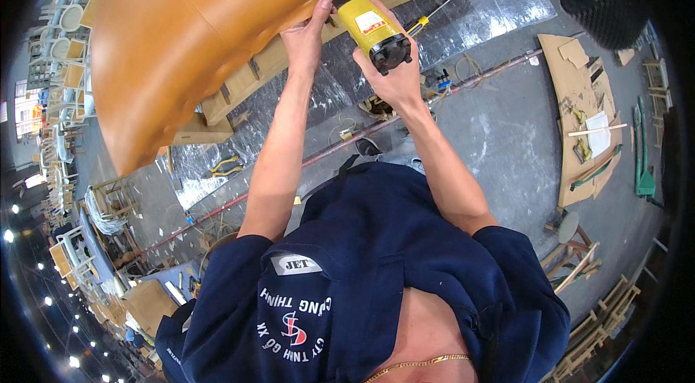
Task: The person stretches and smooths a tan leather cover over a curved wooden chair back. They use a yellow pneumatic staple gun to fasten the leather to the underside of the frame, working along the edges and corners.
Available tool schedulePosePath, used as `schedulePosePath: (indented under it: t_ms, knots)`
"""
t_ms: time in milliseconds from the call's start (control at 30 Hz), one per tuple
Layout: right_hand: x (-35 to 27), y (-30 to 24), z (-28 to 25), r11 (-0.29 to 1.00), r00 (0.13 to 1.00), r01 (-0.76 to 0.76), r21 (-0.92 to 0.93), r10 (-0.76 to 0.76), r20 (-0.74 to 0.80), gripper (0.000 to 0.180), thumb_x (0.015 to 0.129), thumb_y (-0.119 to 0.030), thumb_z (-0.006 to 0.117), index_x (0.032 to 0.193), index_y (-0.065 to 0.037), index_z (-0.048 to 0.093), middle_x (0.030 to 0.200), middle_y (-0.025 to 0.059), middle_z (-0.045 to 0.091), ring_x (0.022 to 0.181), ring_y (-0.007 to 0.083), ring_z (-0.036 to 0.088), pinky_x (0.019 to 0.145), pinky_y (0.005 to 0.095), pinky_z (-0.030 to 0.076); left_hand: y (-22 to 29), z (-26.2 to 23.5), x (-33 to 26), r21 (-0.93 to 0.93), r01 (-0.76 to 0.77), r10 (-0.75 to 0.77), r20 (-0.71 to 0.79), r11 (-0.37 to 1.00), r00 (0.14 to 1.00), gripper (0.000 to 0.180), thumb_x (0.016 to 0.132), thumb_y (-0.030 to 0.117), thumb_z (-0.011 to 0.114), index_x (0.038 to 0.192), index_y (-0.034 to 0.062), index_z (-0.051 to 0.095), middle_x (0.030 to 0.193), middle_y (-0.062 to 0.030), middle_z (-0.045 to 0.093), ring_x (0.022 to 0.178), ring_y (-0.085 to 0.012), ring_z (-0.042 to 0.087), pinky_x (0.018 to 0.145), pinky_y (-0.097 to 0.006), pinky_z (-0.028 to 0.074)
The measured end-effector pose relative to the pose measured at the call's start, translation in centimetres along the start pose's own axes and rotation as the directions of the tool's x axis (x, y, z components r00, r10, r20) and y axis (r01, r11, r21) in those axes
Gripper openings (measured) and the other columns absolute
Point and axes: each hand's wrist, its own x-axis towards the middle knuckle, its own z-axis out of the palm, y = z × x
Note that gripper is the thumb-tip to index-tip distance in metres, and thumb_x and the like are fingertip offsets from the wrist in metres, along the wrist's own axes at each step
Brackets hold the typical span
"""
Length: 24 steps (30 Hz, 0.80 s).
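Note:
A large tan leather cover [210, 14] curves over a piece of furniture, its wavy lower edge lying along a slatted wooden frame [242, 84]. At that edge, my left hand [302, 44] grips the leather with its thumb raised beside the tool's nose; its other fingers are partly hidden. My right hand [398, 85] is wrapped round a yellow and black air staple gun [365, 21], whose grip the hand hides. The gun's black nose points at the leather edge and frame, close to my left thumb; I cannot tell whether it touches.
A screwdriver [420, 25] lies beyond my right hand, and yellow-handled pliers [226, 166] lie on the floor at left. A red hose [326, 157] crosses the floor. Cardboard [572, 137] with scraps and tools lies at right. Chairs [71, 17] line the far left.

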Motion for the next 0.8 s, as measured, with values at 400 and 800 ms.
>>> schedulePosePath:
  t_ms: [400,800]
  knots:
    - [0.0,0.6,0.7,0.994,0.995,-0.096,0.054,0.096,0.013,0.066,0.071,0.001,0.070,0.135,-0.004,0.053,0.120,0.0147,0.066,0.108,0.0169,0.063,0.095,0.0305,0.047,-1.3,-1.7,0.6,0.181,-0.031,0.020,0.064,0.983,0.998,0.021,0.091,0.011,0.071,0.109,0.0010,0.068,0.106,-0.0046,0.069,0.097,-0.0127,0.062,0.085,-0.029,0.050]
    - [-0.6,0.6,1.9,0.999,0.999,0.030,-0.025,-0.030,0.030,0.069,0.070,0.000,0.070,0.136,-0.003,0.051,0.114,0.0162,0.069,0.100,0.0198,0.067,0.090,0.0313,0.050,-3.7,-3.3,1.3,0.225,-0.095,0.071,0.110,0.970,0.991,0.021,0.089,0.002,0.065,0.110,0.0013,0.068,0.111,-0.0057,0.069,0.104,-0.0154,0.061,0.094,-0.031,0.046]
